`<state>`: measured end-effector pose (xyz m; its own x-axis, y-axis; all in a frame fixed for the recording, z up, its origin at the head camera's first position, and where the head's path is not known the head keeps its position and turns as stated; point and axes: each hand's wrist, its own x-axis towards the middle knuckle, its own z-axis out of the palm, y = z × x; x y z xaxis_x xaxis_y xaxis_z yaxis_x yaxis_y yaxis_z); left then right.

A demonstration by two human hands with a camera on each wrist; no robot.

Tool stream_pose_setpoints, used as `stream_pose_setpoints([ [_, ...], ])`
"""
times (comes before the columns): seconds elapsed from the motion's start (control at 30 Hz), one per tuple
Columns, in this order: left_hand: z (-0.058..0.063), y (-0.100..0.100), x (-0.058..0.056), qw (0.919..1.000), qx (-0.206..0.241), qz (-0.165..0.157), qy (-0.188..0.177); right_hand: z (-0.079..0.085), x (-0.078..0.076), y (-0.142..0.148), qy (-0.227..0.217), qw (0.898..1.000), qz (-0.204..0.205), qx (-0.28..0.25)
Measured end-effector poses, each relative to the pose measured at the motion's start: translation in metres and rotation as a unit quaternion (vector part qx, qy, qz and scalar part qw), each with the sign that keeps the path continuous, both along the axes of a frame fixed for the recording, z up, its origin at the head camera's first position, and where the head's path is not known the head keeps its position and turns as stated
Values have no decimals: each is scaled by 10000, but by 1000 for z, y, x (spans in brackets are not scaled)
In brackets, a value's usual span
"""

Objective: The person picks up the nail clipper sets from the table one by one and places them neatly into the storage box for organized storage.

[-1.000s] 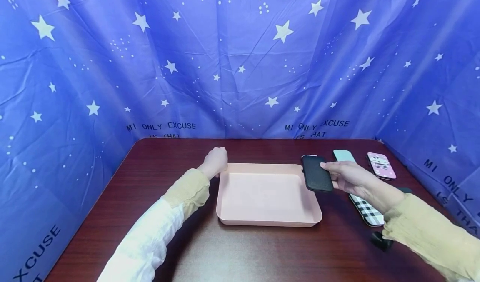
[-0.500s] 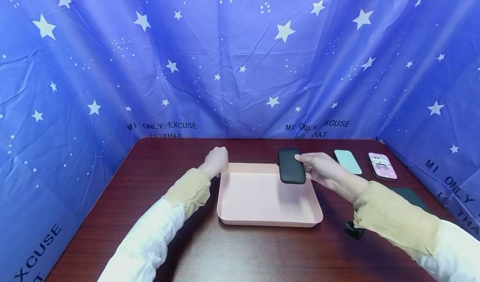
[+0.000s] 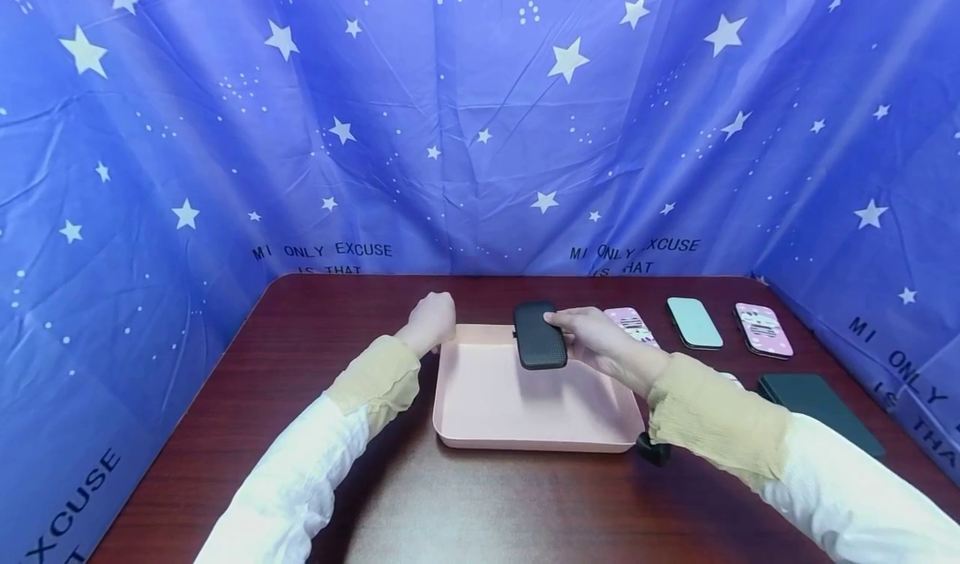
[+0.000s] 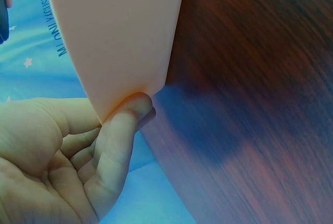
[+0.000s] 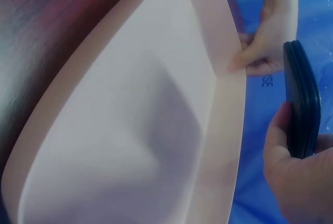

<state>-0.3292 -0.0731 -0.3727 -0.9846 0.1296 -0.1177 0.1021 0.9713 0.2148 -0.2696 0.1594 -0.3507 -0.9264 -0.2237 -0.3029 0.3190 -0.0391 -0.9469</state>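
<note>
My right hand (image 3: 600,339) pinches a slim black textured rectangular case (image 3: 542,336) between thumb and fingers. The case hangs over the far part of the pale pink tray (image 3: 480,435), apart from it, and casts a shadow inside. In the right wrist view the case (image 5: 302,99) is seen edge-on, with the thumb on one face. At the tray's far left corner, my left hand (image 3: 431,322) grips the rim. The left wrist view shows thumb and curled fingers of that hand (image 4: 67,156) pinching the tray wall (image 4: 114,31).
Right of the tray lie a pink patterned case (image 3: 633,324), partly covered by my hand, a mint case (image 3: 694,322), another pink case (image 3: 763,329) and a dark green case (image 3: 821,410). A blue star-printed curtain (image 3: 480,172) surrounds the dark wooden table (image 3: 450,506).
My right hand has carried the black case leftward, from the tray's right edge to over its far middle. The left hand has stayed on the rim. The tray has not moved.
</note>
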Motion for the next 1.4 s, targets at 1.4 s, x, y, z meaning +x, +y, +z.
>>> stream_pose_setpoints([
  [1.4, -1, -2, 0, 9990, 428, -6, -137, -56, 12, -90, -301, 9979, 130, 564],
])
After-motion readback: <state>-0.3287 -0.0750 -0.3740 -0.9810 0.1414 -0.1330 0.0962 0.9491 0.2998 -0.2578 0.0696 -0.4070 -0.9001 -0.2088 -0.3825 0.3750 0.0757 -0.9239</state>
